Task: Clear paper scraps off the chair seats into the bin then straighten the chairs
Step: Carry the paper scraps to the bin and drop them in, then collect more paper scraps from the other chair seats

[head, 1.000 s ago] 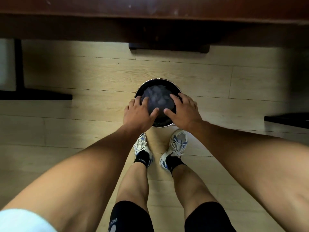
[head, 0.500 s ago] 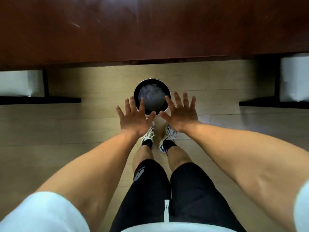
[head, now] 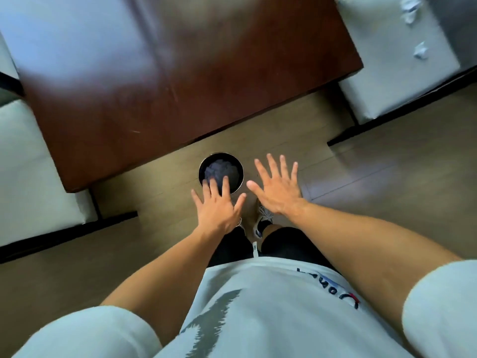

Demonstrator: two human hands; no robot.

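Note:
A round dark bin [head: 237, 165] stands on the floor just in front of my feet, with crumpled paper [head: 219, 170] inside. My left hand [head: 218, 208] hovers over the bin's near rim, fingers spread, holding nothing. My right hand [head: 277, 186] is to the right of the bin, palm down, fingers spread, holding nothing. A white chair seat [head: 392, 63] at the upper right carries two paper scraps [head: 419, 51], one more near its far edge [head: 410, 11]. Another white chair seat [head: 28, 161] is at the left.
A dark brown wooden table [head: 165, 81] fills the upper middle, its near edge just beyond the bin. Black chair frames [head: 361, 130] run along the floor on both sides. The pale wooden floor [head: 387, 182] lies around my feet.
Both hands have lifted away from the bin's rim and spread open. My view has risen and tilted, so the table top and both chair seats have come into sight.

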